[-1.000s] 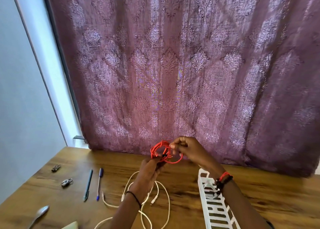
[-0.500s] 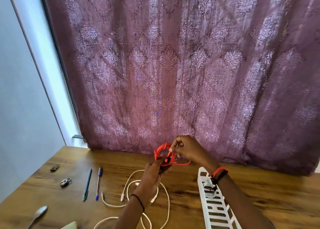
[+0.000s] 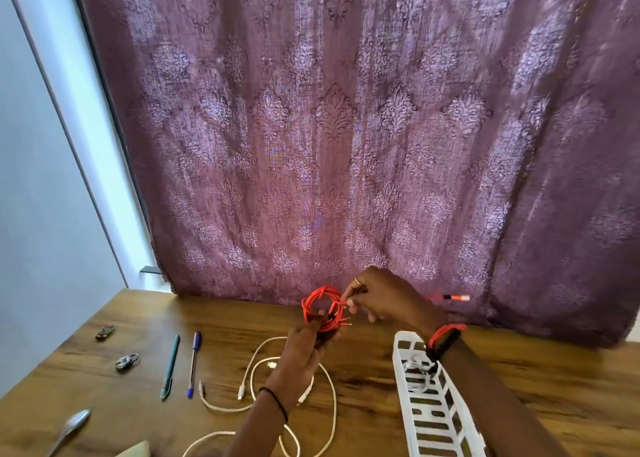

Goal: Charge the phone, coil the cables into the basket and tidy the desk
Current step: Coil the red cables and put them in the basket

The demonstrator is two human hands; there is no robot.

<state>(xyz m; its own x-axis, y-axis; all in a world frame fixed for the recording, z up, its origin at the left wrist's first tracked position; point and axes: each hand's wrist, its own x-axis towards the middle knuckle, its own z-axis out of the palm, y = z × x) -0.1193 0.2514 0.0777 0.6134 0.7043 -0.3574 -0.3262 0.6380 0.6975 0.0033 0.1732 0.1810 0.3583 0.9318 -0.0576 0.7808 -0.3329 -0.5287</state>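
A red cable (image 3: 320, 306), wound into a small coil, is held above the wooden desk (image 3: 536, 387). My left hand (image 3: 304, 349) grips the coil from below. My right hand (image 3: 384, 297) pinches a strand of the red cable at the coil's right side, and the cable's plug end (image 3: 457, 297) sticks out to the right, blurred. Loose white cables (image 3: 263, 380) lie spread on the desk under my left arm. A white slotted basket (image 3: 433, 418) stands to the right, with a white cable inside it. No phone is in view.
Two pens (image 3: 181, 365) lie side by side left of the white cables. Two small metal objects (image 3: 126, 362) sit further left, and a spoon (image 3: 69, 429) lies at the lower left edge. A purple curtain (image 3: 346, 127) hangs right behind the desk.
My right hand has shifted to the right side of the red coil and drawn a strand outward; the plug end now swings out to the right. The coil stays in my left hand.
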